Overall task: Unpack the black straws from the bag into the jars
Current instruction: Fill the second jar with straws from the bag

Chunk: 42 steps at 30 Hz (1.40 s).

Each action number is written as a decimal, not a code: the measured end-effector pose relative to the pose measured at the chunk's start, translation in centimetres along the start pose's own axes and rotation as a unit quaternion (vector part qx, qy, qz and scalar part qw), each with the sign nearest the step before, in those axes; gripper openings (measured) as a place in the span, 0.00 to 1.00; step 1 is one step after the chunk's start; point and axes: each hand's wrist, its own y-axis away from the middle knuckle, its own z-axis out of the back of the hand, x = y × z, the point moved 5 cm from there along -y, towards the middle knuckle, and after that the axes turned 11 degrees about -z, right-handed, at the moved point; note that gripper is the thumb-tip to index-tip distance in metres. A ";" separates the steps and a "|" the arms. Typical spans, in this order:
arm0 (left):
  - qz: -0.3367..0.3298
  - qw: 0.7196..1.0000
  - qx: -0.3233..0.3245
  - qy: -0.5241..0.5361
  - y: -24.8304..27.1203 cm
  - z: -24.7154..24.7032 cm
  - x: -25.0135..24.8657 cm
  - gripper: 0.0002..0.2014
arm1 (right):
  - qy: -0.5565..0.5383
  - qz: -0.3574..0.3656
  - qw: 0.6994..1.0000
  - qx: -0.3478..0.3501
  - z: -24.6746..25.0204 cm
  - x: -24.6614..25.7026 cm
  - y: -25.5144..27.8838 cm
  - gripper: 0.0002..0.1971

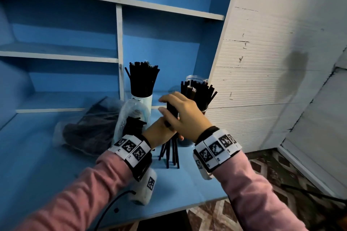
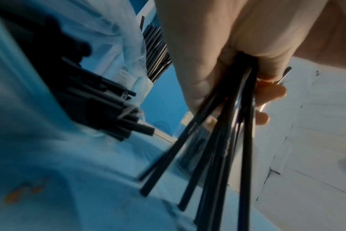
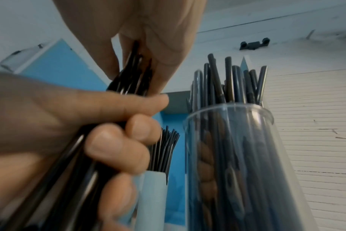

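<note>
At the centre of a blue table (image 1: 47,155), two hands meet around one small bundle of black straws (image 1: 170,153). The left hand (image 1: 159,134) sits lower, its fingers (image 3: 117,150) curled round the middle of the bundle. The right hand (image 1: 183,113) sits just above it, fingers and thumb closed round the upper part of the same bundle, so both hands are clamped on it and touching each other. Below the hands the straws splay apart like a fan, with their lower ends close to the table; whether they touch it cannot be told.

These straws look thin, light and smooth, stiff enough to stand but easy to bend or let slip. A grip round the middle of the bundle, with the ends tapped level, is probably the safest way to carry them.

Just left of the hands lies a clear plastic bag (image 1: 75,133), slumped on the table and dark with more black straws; some poke out of its open mouth (image 2: 117,118). Behind the hands stands a white jar (image 1: 144,100), packed with upright straws. To the right, close to a white panelled wall (image 1: 262,80), stands a clear jar (image 3: 227,156), also holding many straws but more loosely. Blue shelves (image 1: 62,54) rise behind the table. Pink sleeves (image 1: 78,199) and patterned wristbands (image 1: 131,149) cover the person's forearms.
</note>
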 end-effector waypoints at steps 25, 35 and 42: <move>0.044 0.995 0.083 0.038 0.8 0.0 -0.9 0.09 | -0.026 -0.005 1.000 -0.018 0.6 -0.1 0.1 0.12; 0.070 0.988 0.060 0.120 1.6 0.2 -1.5 0.09 | -0.028 -0.024 0.997 -0.072 1.7 -0.3 0.7 0.19; 0.050 0.963 -0.011 0.265 0.8 2.6 -1.6 0.16 | -0.095 -0.051 0.984 -0.144 2.2 -1.5 2.2 0.10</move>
